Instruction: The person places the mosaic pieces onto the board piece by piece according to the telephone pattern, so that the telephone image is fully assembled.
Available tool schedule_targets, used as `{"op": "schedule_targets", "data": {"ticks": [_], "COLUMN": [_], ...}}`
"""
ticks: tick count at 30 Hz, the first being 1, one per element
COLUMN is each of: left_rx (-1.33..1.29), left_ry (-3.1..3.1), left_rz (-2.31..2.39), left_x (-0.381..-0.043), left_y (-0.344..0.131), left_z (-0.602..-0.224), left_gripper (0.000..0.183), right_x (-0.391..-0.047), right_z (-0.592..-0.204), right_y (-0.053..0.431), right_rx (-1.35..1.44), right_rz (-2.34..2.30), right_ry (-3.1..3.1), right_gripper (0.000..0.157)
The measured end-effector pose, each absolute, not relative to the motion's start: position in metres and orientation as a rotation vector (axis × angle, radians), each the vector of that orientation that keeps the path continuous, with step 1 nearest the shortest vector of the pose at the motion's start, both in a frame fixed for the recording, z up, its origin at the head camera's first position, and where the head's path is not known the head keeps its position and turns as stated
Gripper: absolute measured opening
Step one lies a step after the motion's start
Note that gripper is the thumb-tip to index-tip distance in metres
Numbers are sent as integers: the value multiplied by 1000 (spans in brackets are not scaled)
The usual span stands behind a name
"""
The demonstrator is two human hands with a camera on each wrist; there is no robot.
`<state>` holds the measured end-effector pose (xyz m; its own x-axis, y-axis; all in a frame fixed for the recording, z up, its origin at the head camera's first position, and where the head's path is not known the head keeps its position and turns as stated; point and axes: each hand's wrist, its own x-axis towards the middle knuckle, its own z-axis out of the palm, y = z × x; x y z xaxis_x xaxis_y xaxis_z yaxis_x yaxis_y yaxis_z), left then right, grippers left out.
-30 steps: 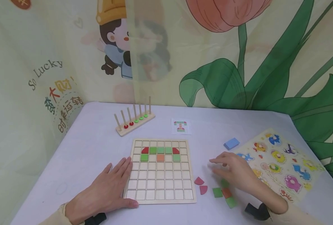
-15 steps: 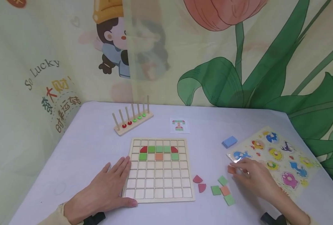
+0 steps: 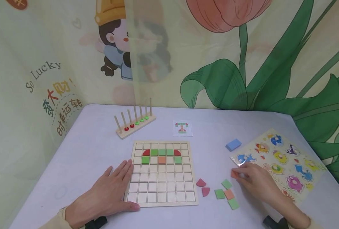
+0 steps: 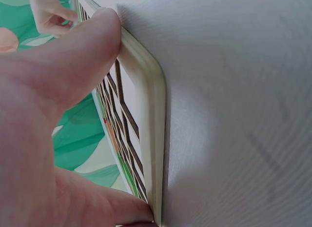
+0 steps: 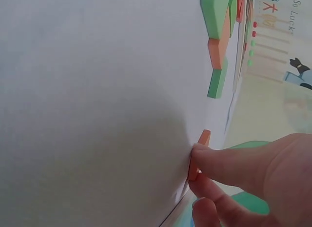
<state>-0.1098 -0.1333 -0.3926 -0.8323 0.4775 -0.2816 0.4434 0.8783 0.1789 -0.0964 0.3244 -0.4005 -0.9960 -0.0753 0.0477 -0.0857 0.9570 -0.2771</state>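
A square wooden grid board lies on the table, with red, green and orange tiles in its two upper rows of cells. My left hand rests along its left edge, fingers straight, thumb at the near left corner. In the left wrist view the thumb touches the board's rim. Off to the right, my right hand pinches an orange square tile between thumb and fingers. The right wrist view has this tile standing on edge, at or close to the tabletop.
Loose green tiles, another orange tile and two red quarter-round tiles lie right of the board. Behind are a pattern card and a peg rack. A blue block and sea-animal puzzle board stand right.
My right hand has moved right, away from above the loose tiles, and now pinches an orange tile that was not visible in it one second ago. My left hand has stayed on the board.
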Motion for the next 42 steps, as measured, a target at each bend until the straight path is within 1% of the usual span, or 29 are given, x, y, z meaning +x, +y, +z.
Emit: {"op": "schedule_targets", "data": {"ticks": [9, 15, 21, 27, 34, 42], "left_rx": [686, 690, 683, 663, 653, 668], "left_ry": [2722, 2725, 2727, 2717, 2709, 2712], "left_rz": [159, 159, 152, 166, 164, 167], "left_x": [-110, -109, -110, -110, -109, -109], "left_y": [-133, -133, -134, -134, -134, -134], "left_z": [-392, -393, -393, -393, -393, -392], "left_gripper": [130, 130, 130, 130, 129, 129], "right_x": [-95, -96, -101, -107, -113, -121], "right_z": [-402, -403, -393, -380, -377, -377], "right_y": [317, 315, 306, 280, 244, 201], "right_rx": [161, 208, 240, 310, 505, 861], "right_rz": [392, 393, 463, 566, 636, 565], "right_ry": [-3068, -3039, -3015, -3002, -3002, -2928], "right_gripper": [35, 34, 36, 38, 33, 34]}}
